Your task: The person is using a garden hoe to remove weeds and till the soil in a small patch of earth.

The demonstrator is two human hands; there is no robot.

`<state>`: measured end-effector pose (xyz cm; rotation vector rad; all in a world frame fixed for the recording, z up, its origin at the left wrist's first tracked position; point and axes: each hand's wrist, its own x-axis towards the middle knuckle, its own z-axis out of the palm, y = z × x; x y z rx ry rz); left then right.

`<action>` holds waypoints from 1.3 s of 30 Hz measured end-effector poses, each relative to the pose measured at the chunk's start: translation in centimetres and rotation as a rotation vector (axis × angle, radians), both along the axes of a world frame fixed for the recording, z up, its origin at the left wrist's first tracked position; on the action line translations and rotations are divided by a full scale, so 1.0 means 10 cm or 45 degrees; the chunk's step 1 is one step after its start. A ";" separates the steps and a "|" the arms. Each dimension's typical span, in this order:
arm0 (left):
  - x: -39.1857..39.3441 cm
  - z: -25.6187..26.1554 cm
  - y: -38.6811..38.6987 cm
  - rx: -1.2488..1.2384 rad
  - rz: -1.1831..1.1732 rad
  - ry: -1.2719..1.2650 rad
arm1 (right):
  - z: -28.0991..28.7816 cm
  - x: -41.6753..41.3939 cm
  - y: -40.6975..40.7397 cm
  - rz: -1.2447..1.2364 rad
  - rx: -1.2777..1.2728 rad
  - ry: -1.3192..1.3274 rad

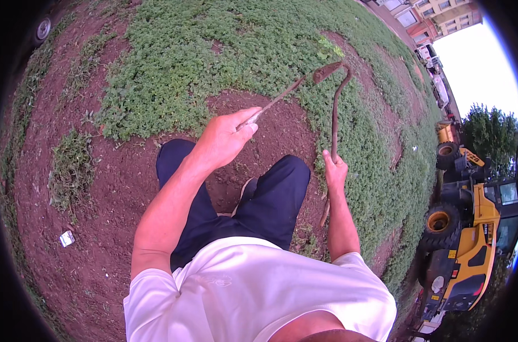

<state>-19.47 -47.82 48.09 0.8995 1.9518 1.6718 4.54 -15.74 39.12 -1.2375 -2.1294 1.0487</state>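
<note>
My left hand (226, 139), in front of my left knee, grips a thin, soil-stained stick or strip (280, 95). It points up and right, and its tip is close to the soil-covered blade (327, 72) of a hand hoe. My right hand (336, 171) is closed round the hoe's curved handle (335, 119), thumb along it; the handle's lower end shows beside my right forearm. The blade is raised above low green plants (250, 51). Whether the tip touches the blade cannot be told. Bare brown soil (280, 124) lies in front of my bent knees, in dark trousers.
Leafy ground cover spreads ahead and to the right. Pulled weeds (73, 171) and a small white packet (67, 238) lie on soil at left. A yellow wheel loader (468, 252) stands at right, with parked vehicles (439, 89) and a building (447, 17) farther off. A wheel (43, 28) shows upper left.
</note>
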 end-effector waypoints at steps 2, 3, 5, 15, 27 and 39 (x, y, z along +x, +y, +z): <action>0.07 0.15 -0.03 -0.013 -0.109 0.041 | 0.00 0.01 -0.12 -0.077 0.030 0.076; 0.11 0.12 -0.02 0.052 -0.090 0.074 | -0.02 0.03 -0.13 -0.085 0.136 0.049; 0.11 0.16 -0.06 0.045 -0.100 0.102 | -0.06 0.11 -0.13 -0.084 0.190 0.042; 0.04 0.10 -0.33 -0.054 -0.111 0.227 | -0.04 0.14 -0.18 -0.130 0.462 -0.198; -0.02 0.21 -0.44 -0.202 -0.147 0.079 | -0.04 0.08 -0.14 -0.060 0.602 -0.318; 0.04 0.19 -0.49 -0.100 -0.123 0.044 | -0.10 0.10 -0.18 -0.037 0.571 -0.243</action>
